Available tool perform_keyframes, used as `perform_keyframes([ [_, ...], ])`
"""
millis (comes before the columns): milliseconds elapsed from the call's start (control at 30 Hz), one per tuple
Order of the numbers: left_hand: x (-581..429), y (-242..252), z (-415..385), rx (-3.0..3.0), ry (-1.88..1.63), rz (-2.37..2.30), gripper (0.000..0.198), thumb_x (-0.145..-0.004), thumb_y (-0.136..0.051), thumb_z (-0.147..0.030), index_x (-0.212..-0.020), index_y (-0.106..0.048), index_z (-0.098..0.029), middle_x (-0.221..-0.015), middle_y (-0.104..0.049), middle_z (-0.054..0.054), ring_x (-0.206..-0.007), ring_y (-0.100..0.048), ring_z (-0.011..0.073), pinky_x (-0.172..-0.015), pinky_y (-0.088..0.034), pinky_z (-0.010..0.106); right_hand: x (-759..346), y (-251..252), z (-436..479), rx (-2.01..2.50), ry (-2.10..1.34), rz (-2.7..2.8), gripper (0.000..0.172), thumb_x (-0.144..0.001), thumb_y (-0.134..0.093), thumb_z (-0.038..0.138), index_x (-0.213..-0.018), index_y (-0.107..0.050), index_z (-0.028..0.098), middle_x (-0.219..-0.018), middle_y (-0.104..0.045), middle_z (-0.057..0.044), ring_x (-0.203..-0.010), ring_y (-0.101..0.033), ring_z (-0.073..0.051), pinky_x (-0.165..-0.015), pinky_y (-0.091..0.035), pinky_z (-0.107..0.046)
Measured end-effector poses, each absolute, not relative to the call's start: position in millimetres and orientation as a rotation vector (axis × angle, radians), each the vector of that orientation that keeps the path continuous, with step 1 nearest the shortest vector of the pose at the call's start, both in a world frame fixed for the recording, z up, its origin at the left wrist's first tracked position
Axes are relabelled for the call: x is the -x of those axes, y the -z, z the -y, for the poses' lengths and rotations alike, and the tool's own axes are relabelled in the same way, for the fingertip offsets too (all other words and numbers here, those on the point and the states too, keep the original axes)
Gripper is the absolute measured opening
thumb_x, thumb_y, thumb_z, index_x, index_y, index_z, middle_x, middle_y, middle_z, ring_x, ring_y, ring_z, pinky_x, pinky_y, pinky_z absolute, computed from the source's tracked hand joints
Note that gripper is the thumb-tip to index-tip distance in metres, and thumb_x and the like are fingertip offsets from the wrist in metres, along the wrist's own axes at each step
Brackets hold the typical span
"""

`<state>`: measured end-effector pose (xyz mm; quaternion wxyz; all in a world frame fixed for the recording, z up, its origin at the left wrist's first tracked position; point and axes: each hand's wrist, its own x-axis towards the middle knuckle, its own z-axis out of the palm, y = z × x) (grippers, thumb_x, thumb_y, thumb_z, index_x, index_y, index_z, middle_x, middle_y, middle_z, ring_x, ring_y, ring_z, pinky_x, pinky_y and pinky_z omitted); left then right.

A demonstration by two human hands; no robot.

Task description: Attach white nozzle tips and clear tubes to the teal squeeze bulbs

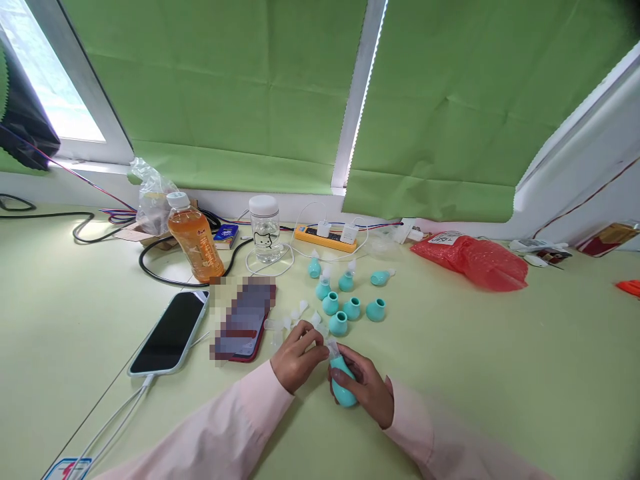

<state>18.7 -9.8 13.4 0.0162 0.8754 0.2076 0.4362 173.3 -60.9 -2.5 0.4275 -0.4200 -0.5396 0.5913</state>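
Note:
My right hand [367, 383] is wrapped round a teal rubber bulb [343, 393] of a nasal aspirator, held tilted above the table. A clear plastic nozzle [333, 349] sits at the bulb's upper end. My left hand [299, 357] is closed, its thumb and forefinger pinching at the tip of that nozzle. Just beyond my left fingers lie several loose clear nozzle pieces [303, 307]. Further back stand several open-necked teal bulbs [338, 324]. Behind them are more teal bulbs with nozzles fitted [346, 280], one of them lying on its side [380, 277].
On the left lie a phone [170, 333] with a charging cable and a second, red-edged phone [247, 320]. Behind them stand an orange drink bottle [195, 243] and a clear jar [265, 233]. A yellow power strip [325, 239] and a red plastic bag [470, 260] lie at the back.

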Motion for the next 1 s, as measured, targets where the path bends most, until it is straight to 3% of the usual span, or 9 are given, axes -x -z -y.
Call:
perform_keyframes([
  [333, -24, -2, 15, -3.034, -1.331, -0.833, 0.018, -0.079, -0.035, -0.009, -0.071, -0.05, -0.014, -0.071, -0.051, 0.006, -0.072, -0.041, 0.0171, -0.063, -0.033, 0.033, -175, -7, 63, 1.074, -1.522, 1.283, 0.04, -0.07, -0.054, 0.036, -0.104, -0.049, 0.015, -0.058, -0.047, 0.003, -0.047, -0.044, -0.009, -0.042, -0.04, -0.022],
  [500, -26, -9, 20, -2.539, -1.178, -0.882, 0.019, -0.081, -0.029, -0.016, -0.07, -0.044, -0.015, -0.069, -0.048, 0.005, -0.069, -0.038, 0.0162, -0.06, -0.033, 0.03, -173, -13, 61, 1.065, -1.578, 1.189, 0.04, -0.068, -0.056, 0.037, -0.099, -0.051, 0.014, -0.051, -0.045, 0.004, -0.038, -0.04, -0.007, -0.035, -0.034, -0.02],
  [767, -21, -17, 14, -1.753, -0.875, -0.717, 0.027, -0.08, -0.031, -0.04, -0.073, -0.04, -0.015, -0.067, -0.039, 0.001, -0.063, -0.036, 0.012, -0.057, -0.032, 0.024, -176, -15, 61, 1.0, -1.601, 1.107, 0.037, -0.065, -0.058, 0.035, -0.095, -0.052, 0.014, -0.052, -0.047, 0.003, -0.038, -0.04, -0.006, -0.034, -0.033, -0.02],
  [867, -19, -17, 11, -1.69, -0.816, -0.704, 0.03, -0.08, -0.031, -0.043, -0.072, -0.039, -0.015, -0.063, -0.036, -0.001, -0.059, -0.034, 0.0108, -0.054, -0.032, 0.023, -177, -10, 61, 0.97, -1.627, 1.079, 0.035, -0.067, -0.057, 0.033, -0.095, -0.051, 0.014, -0.052, -0.048, 0.003, -0.038, -0.041, -0.007, -0.034, -0.033, -0.02],
  [1000, -17, -16, 10, -1.96, -0.943, -0.827, 0.024, -0.081, -0.034, -0.034, -0.075, -0.045, -0.014, -0.069, -0.045, 0.002, -0.067, -0.038, 0.0131, -0.062, -0.034, 0.027, -177, -6, 61, 0.971, -1.635, 1.041, 0.034, -0.067, -0.056, 0.031, -0.095, -0.051, 0.013, -0.053, -0.05, 0.002, -0.038, -0.043, -0.007, -0.033, -0.033, -0.02],
])
